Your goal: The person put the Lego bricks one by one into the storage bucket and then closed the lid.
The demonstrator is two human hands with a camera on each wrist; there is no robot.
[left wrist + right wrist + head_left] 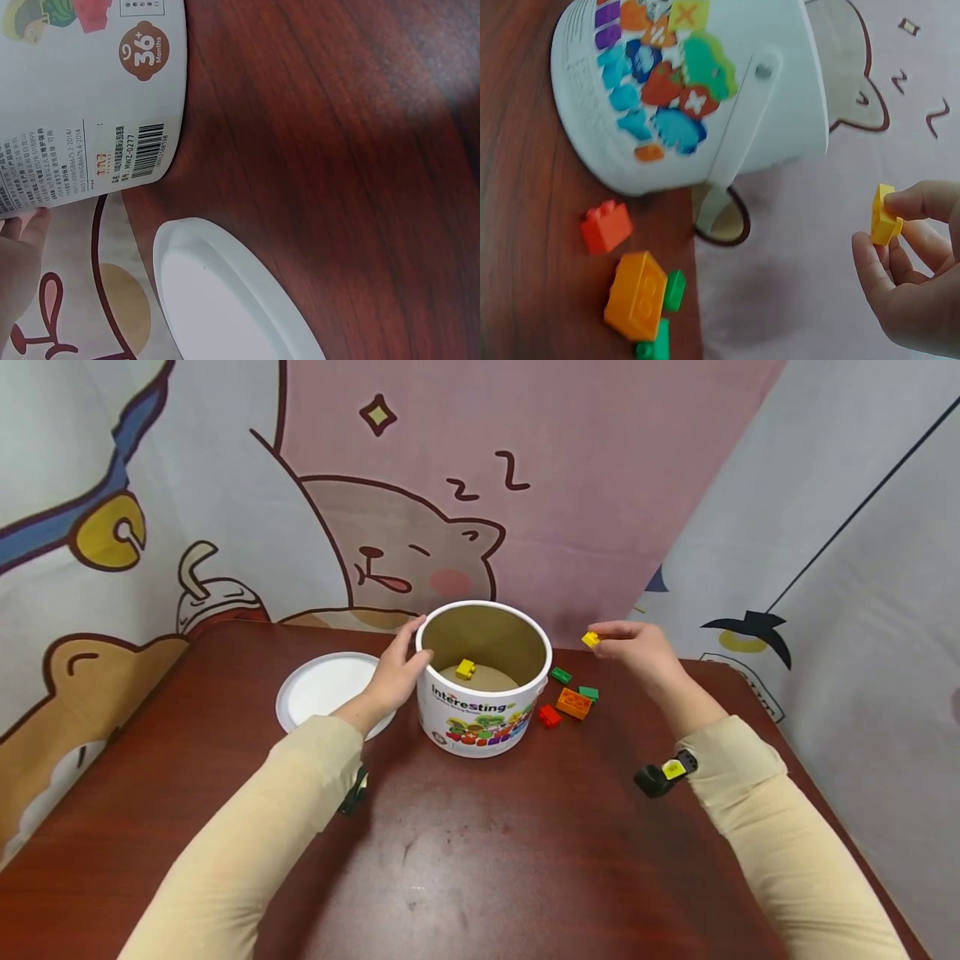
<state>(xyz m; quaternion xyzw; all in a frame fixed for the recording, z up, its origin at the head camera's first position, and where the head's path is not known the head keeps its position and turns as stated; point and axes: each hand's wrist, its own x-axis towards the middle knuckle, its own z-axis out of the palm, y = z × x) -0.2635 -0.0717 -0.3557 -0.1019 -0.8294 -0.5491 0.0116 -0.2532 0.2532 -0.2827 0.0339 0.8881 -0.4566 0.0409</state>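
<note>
A white printed bucket [480,718] stands on the table with its top uncovered. One yellow toy brick [466,669] lies on the bucket's floor. My left hand [397,672] grips the bucket's left rim, thumb over the edge and fingers along the outside. To the right of the bucket, my right hand [645,652] pinches another yellow toy brick [883,215] between thumb and fingers, raised above the table. Below it lie an orange brick [573,703], a red brick [550,717] and two green bricks [561,676], close to the bucket's right side.
A round white lid [322,689] lies on the brown table [480,852], left of the bucket. Behind the table hangs a cloth [600,468] printed with cartoon animals. The bucket's white handle [739,120] hangs down along its side.
</note>
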